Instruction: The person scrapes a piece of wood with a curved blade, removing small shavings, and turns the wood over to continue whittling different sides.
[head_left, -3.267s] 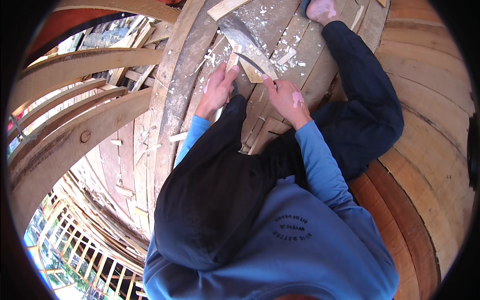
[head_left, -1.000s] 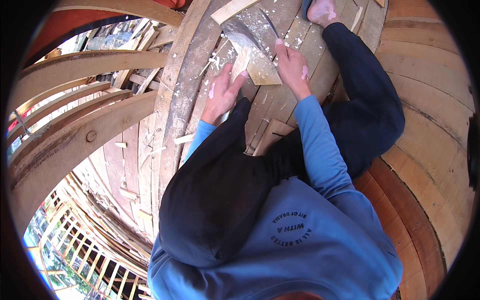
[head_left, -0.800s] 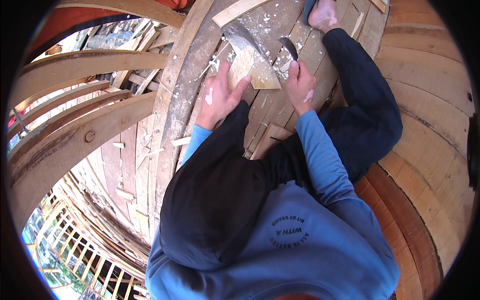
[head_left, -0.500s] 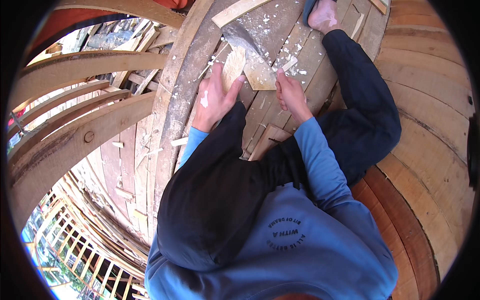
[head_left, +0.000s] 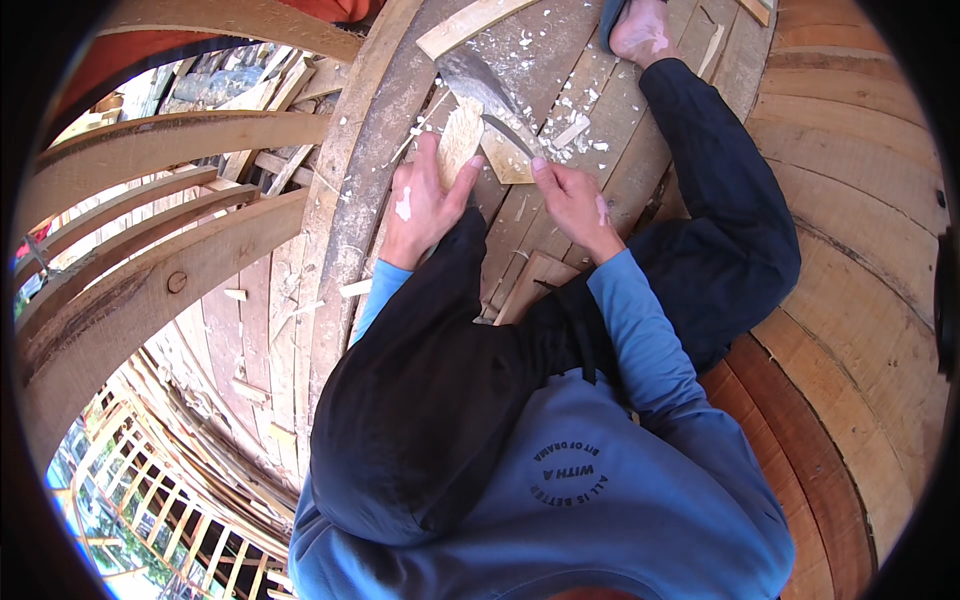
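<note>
My left hand (head_left: 418, 205) grips a pale, rough-cut piece of wood (head_left: 461, 138) by its near end, with the thumb along its right side. In my right hand (head_left: 577, 203) is a knife (head_left: 512, 134) with a dark, slightly curved blade. Its handle is hidden in my fist. The blade points left and away from me, its tip at the right edge of the wood piece. Beneath both lies a flat slab (head_left: 507, 160), pale at its near end and grey farther off.
White wood chips (head_left: 575, 95) litter the plank floor (head_left: 610, 125). A loose board (head_left: 470, 27) lies beyond the slab. Curved timber ribs (head_left: 170, 255) stand at the left, and a curved plank wall (head_left: 850, 200) rises at the right. My bare foot (head_left: 640, 32) rests at the far right.
My right hand has turned and shifted slightly left, and the knife blade now shows clearly against the wood piece. My left hand has barely moved.
</note>
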